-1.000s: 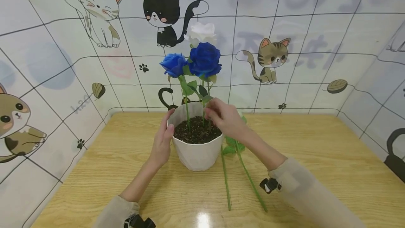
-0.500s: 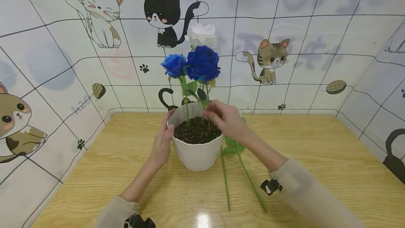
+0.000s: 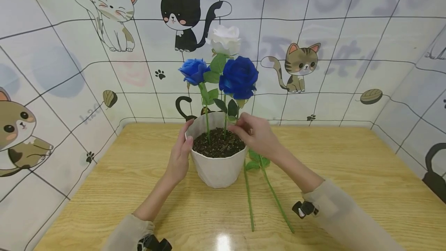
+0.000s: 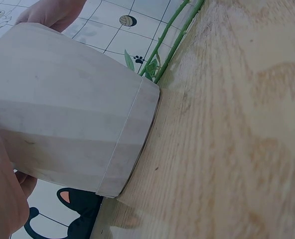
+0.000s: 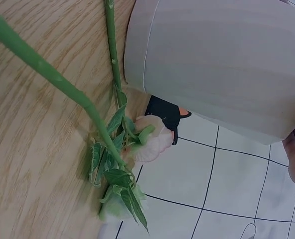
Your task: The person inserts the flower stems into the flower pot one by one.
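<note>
A white faceted flower pot (image 3: 218,173) stands on the table, filled with dark soil (image 3: 214,149). My left hand (image 3: 178,160) grips its left side, thumb at the rim and fingers round the far side. My right hand (image 3: 258,134) is over the right rim and pinches the stem of a dark blue rose (image 3: 239,77); the fingers hide the pinched part. A lighter blue rose (image 3: 194,71) stands in the soil at the left, and a white rose (image 3: 225,41) rises behind. In the left wrist view the pot (image 4: 73,99) sits flat on its base.
Two more roses lie on the table right of the pot, with green stems (image 3: 277,198) toward me. The right wrist view shows their heads, one pale pink rose (image 5: 152,141) and one whitish-green rose (image 5: 116,203). A cat-print cloth (image 3: 341,76) hangs behind the wooden table (image 3: 139,189).
The dark blue rose has moved right and slightly down with my right hand, uncovering the white rose's leaves. My left hand and the pot stay in place.
</note>
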